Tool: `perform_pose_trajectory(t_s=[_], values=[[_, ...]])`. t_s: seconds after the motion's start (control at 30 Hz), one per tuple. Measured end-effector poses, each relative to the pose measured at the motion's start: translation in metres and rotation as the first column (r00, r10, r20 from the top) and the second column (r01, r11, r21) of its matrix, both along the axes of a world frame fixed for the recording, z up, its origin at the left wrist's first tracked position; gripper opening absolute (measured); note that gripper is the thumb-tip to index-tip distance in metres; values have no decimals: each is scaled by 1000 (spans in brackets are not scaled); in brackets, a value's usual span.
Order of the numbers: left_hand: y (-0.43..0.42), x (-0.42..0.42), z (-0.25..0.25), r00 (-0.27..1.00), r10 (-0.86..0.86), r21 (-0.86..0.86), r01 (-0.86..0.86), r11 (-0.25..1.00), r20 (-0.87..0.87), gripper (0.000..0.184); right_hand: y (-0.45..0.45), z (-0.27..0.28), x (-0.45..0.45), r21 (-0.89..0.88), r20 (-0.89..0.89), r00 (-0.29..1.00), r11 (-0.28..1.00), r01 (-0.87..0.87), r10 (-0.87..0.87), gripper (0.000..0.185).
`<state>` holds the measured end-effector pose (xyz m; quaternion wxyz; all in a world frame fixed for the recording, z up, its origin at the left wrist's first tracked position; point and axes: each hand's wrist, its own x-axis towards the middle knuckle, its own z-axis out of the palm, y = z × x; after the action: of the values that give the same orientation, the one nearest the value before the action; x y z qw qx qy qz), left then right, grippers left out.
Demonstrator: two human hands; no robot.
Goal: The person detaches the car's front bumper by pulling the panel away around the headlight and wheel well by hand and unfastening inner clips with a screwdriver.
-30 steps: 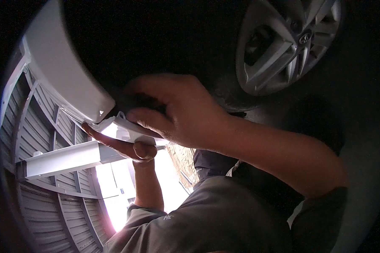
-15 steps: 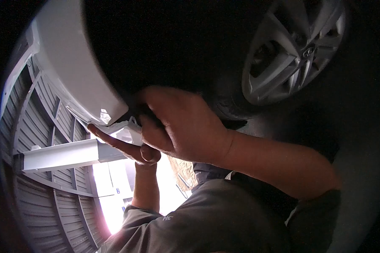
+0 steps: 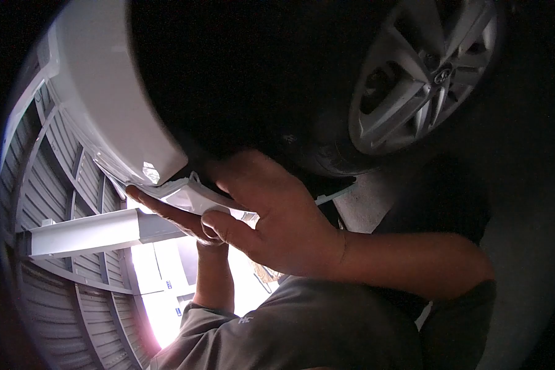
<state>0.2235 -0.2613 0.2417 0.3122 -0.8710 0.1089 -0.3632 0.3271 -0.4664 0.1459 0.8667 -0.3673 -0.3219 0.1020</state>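
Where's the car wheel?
In the head view, the wheel is at the upper right, up and right of the right hand, across from the white panel.

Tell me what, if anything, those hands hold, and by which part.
Whether anything is gripped cannot be told: the right hand is at the edge of the white panel, its fingertips in shadow; the left hand lies open along it, fingers extended.

No txt legible: oval logo (image 3: pixel 443 75) on wheel (image 3: pixel 391 111), lt. mark (image 3: pixel 245 320) on shirt (image 3: pixel 327 327), blue bkgd signs (image 3: pixel 169 285) unclear.
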Motion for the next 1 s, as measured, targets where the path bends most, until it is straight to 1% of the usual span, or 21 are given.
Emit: perform_pose_trajectory(t_s=[0.03,0.13,0.33,0.43,0.53,0.63,0.73,0.83,0.93,1.0], values=[[-1,1,1,1000,-3,0,3,1000,1,103,2,2,0,33,-5,1000,999,-11,12,41],[-2,2,2,1000,-3,-2,3,1000,2,103,2,2,5,-74,88,994,995,73,-67,39],[-4,2,3,1000,0,2,0,1000,-5,103,1,4,7,-50,83,991,993,106,-102,29],[-5,5,4,1000,-1,1,1,1000,-4,103,0,5,7,-25,95,987,991,131,-128,28],[-6,4,4,1000,-1,0,1,1000,-4,103,-3,11,2,-27,68,990,991,129,-127,31],[-8,4,4,1000,3,-2,-3,1000,-7,103,1,11,2,-28,9,997,997,76,-76,36],[-10,4,4,1000,4,-6,-4,1000,-7,103,6,13,1,-44,-19,997,997,69,-70,40],[-10,4,4,1000,8,-8,-8,1000,-14,103,7,16,6,-67,26,996,994,83,-81,41],[-12,2,6,1000,8,-10,-8,1000,-15,102,10,20,5,-28,-75,997,1000,9,-11,42],[-13,2,6,1000,10,-11,-11,1000,-18,102,12,22,6,-22,-90,996,999,-26,24,42]])
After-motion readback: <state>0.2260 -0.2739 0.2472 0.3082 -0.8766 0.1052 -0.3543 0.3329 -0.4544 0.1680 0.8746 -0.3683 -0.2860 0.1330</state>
